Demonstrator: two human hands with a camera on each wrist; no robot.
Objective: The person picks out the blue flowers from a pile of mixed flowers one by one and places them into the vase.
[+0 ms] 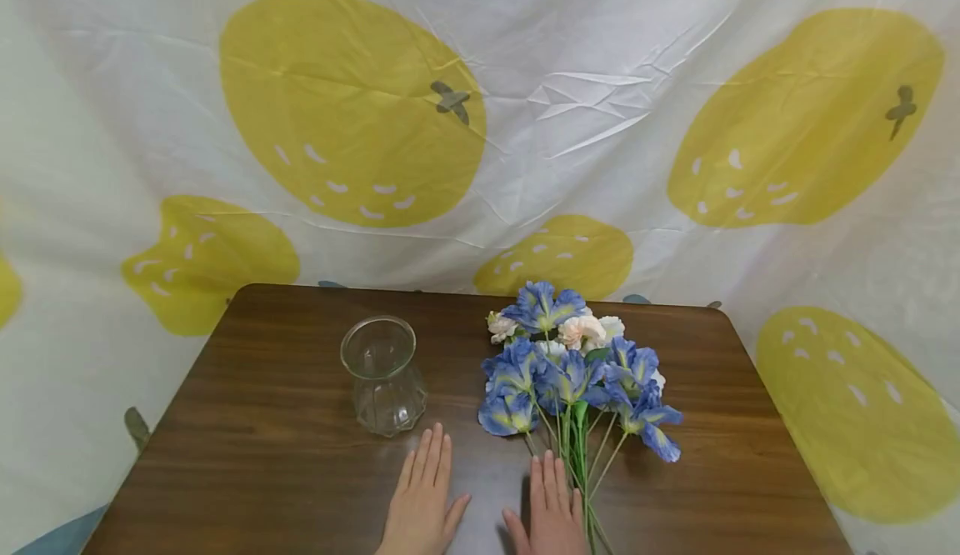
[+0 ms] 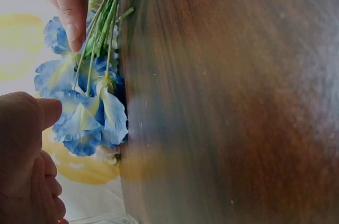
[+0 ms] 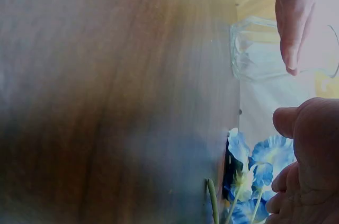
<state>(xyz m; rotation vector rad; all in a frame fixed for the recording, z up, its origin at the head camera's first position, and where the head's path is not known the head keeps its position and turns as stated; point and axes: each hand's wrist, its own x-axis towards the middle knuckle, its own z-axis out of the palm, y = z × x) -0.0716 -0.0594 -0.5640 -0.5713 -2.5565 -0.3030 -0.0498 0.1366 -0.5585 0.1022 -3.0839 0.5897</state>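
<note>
My left hand (image 1: 422, 497) is palm down with its fingers straight, just in front of a clear glass vase (image 1: 390, 401). The vase stands upright with a wide round rim and a faceted lower body. To the right, my right hand (image 1: 551, 509) is also palm down, its fingers extended beside the green stems (image 1: 577, 447) of a bunch of flowers; whether it touches them I cannot tell. Blue irises (image 1: 566, 378) with yellow centres and pale pink and white blossoms (image 1: 582, 332) lie at the stems' far end. Neither hand holds anything.
A dark brown wooden table (image 1: 285, 438) with rounded far corners bears everything. Behind it and at both sides hangs a white cloth (image 1: 577, 155) printed with large yellow lemons. The vase stands left of the flowers, with a strip of tabletop between.
</note>
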